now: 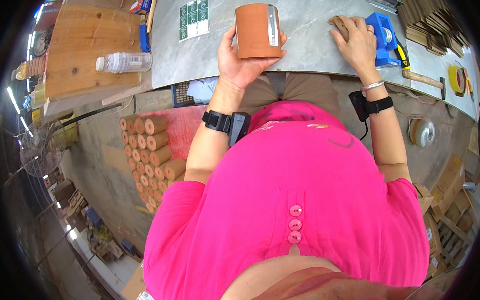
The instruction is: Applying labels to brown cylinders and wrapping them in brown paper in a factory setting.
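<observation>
My left hand holds up a terracotta-coloured clay pot, its fingers and thumb wrapped around the lower part and sides. A shiny, pale vertical strip runs down the pot's right side. On the right, my right hand presses down on the grey table with its fingers bent over a crumpled brown cloth-like piece. Part of that piece is hidden under the fingers. Right beside this hand stands a blue tape dispenser. The two hands are well apart.
A sheet of green-and-white labels lies left of the pot. Rightward are a yellow-black cutter, a hammer, yellow tape and stacked cardboard. A plastic bottle lies on wood at left; stacked clay cylinders stand below.
</observation>
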Demonstrator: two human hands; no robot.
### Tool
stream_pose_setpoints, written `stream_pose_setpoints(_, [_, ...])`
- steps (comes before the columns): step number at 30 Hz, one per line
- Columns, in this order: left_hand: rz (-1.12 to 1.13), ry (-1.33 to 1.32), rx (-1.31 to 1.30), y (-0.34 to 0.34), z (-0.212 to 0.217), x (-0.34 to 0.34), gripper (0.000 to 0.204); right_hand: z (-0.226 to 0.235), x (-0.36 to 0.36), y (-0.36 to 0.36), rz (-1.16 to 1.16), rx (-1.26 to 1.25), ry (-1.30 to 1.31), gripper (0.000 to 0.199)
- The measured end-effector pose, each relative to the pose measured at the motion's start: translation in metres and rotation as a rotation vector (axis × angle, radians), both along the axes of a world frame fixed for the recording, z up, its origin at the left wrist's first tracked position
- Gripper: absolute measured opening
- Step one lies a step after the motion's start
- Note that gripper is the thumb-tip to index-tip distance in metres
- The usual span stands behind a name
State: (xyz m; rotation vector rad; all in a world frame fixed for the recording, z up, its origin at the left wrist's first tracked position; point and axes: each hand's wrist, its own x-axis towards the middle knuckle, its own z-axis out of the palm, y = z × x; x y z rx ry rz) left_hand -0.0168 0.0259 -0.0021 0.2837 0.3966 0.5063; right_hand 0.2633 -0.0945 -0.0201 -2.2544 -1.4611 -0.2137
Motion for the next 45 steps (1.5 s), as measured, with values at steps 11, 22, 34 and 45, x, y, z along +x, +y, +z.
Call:
stream_pose_setpoints(11, [-0.028, -0.186, -0.061, 0.008, -0.008, -0.011, 0.08, 0.037, -0.038, 0.001, 0.201, 0.28, 0.128, 0.045])
stream_pose_setpoints(22, [0.016, -0.092, -0.058, 0.009, -0.012, -0.015, 0.087, 0.042, -0.095, 0.016, 0.452, 0.386, 0.277, 0.039])
stream_pose_setpoints(34, [0.105, 0.335, 0.28, -0.001, -0.006, -0.005, 0.079, 0.014, -0.022, 0.021, 0.178, 0.185, 0.346, 0.017])
stream_pose_setpoints(45, [0.148, 0.393, 0.3, 0.0, 0.013, 0.002, 0.07, 0.067, -0.138, 0.023, 0.692, 0.345, 0.286, 0.016])
